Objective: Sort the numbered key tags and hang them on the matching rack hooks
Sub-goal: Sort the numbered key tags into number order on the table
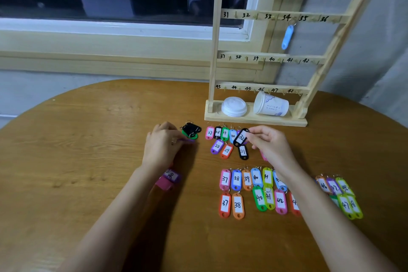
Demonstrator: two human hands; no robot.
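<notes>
A wooden rack [326, 66] with hooks numbered 31 to 48 stands at the table's far right; one light-blue tag [287, 36] hangs from hook 34. My right hand [268, 142] pinches a black tag marked 32 [241, 137] just above a row of tags marked 27 to 30 [220, 133]. Tags 28, 29 and 31 [242, 151] lie below that row. My left hand [163, 144] holds a purple tag [187, 140] by its edge, beside a black and a green tag [191, 130]. Rows of tags 37 to 42 [247, 179] lie nearer me.
A white cup lid [234, 106] and a tipped paper cup [270, 104] rest on the rack's base. A purple tag marked 30 and a pink tag [169, 180] lie under my left wrist. More tags, 46 to 48 [340, 194], lie at the right. A window runs behind the table.
</notes>
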